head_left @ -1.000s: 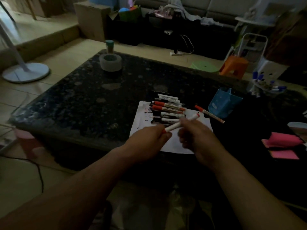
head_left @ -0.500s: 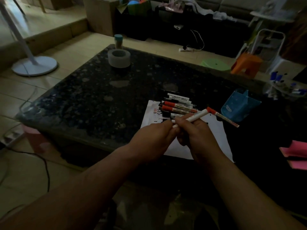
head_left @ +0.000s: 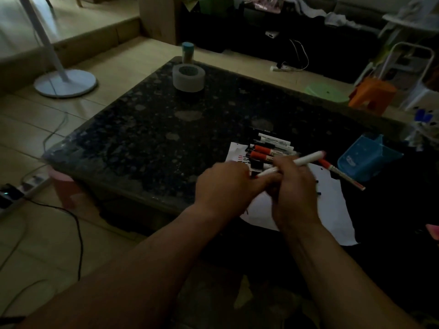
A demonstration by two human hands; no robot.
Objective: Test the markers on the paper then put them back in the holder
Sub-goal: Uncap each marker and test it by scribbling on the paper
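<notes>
Dark speckled table [head_left: 142,138], over the paper [head_left: 332,210]: left hand [head_left: 225,184] pinching the low end of the white marker [head_left: 306,161], right hand [head_left: 292,188] wrapped round its barrel, blue holder [head_left: 363,160] right of the paper; likely risk, ink smeared on fingers from a jerky cap pull.

A white marker [head_left: 306,160] slants above the white paper [head_left: 332,210], gripped in the right hand [head_left: 294,193]. Red- and black-capped markers [head_left: 270,148] lie bunched at the paper's far edge. One red-capped marker [head_left: 342,173] lies just beside the blue holder [head_left: 363,157].
</notes>
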